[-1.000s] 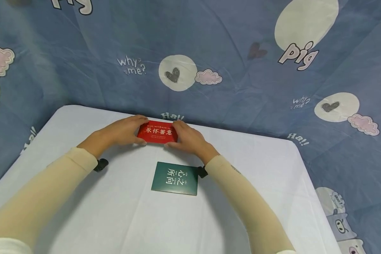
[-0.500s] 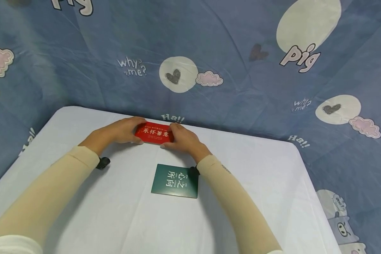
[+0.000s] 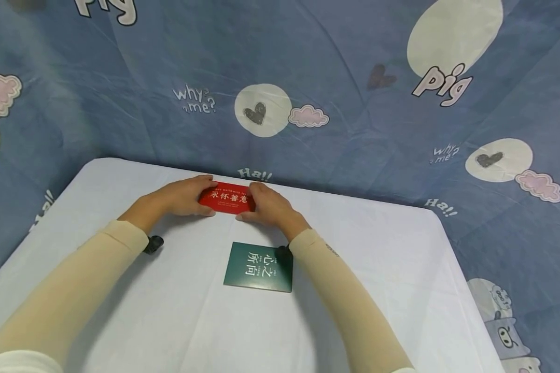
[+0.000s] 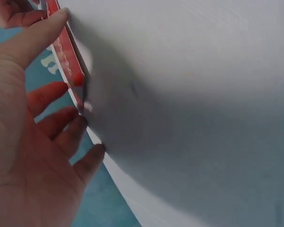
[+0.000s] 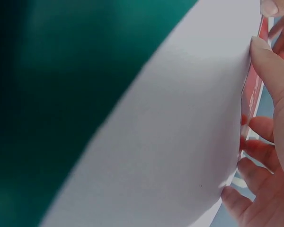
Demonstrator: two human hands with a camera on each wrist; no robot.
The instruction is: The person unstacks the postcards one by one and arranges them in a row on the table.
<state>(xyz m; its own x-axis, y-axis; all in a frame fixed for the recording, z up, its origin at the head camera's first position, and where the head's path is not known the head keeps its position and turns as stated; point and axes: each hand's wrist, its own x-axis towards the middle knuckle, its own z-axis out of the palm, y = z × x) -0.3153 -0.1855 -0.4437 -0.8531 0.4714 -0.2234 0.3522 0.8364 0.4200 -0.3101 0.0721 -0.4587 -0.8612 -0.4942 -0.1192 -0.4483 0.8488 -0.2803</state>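
Note:
At the far edge of the table lies a red booklet (image 3: 227, 199) with white Chinese lettering, its long side parallel to that edge. My left hand (image 3: 186, 197) holds its left end, thumb along the near edge and fingers at the far side. On the other end my right hand (image 3: 271, 206) grips in the same way. Both wrist views show the red booklet (image 4: 68, 56) edge-on between thumb and fingers. A green booklet (image 3: 256, 269) with white lettering lies flat nearer to me, partly under the dark wrist camera of my right arm.
A white cloth covers the table (image 3: 382, 290). Right behind it hangs a blue patterned curtain (image 3: 168, 140), which also runs down both sides. A dark wrist camera (image 3: 154, 244) sticks out below my left wrist.
The red booklet has shifted slightly left along the far edge, and my right hand has moved left with it. My left hand has barely moved. The green booklet stays in place.

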